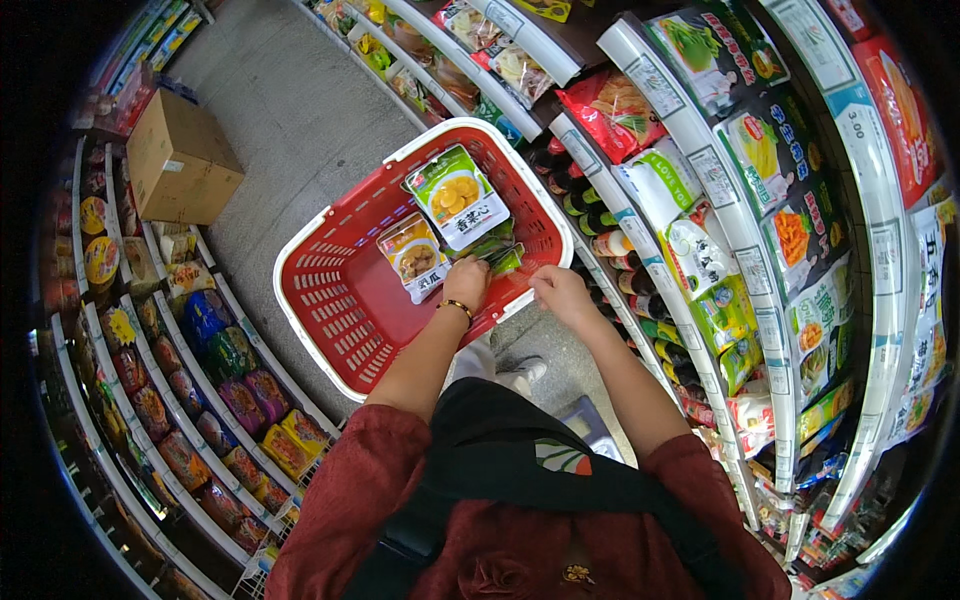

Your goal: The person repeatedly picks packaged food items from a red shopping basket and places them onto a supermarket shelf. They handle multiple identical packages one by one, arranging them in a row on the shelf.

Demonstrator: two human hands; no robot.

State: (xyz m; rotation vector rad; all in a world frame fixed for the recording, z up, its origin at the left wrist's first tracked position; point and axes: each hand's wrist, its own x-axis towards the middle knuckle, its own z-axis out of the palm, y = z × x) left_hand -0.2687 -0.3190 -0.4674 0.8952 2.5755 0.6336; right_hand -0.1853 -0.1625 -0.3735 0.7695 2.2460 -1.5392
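Packets (456, 195) lie in a red basket (372, 300) above grey flooring (280, 90), between stocked shelves (885, 260). Hands apart: left hand (468, 281) at packets, right hand (563, 295) near basket; grips indiscernible.

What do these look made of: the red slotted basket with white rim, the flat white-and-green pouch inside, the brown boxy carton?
Red slotted basket: likely moulded plastic, slight sheen; regular cut-outs.
White-and-green pouch: probably plastic film, fairly smooth; flat printed face. Any foil layer can't be told.
Brown carton: matte cardboard, likely corrugated; plain brown faces.
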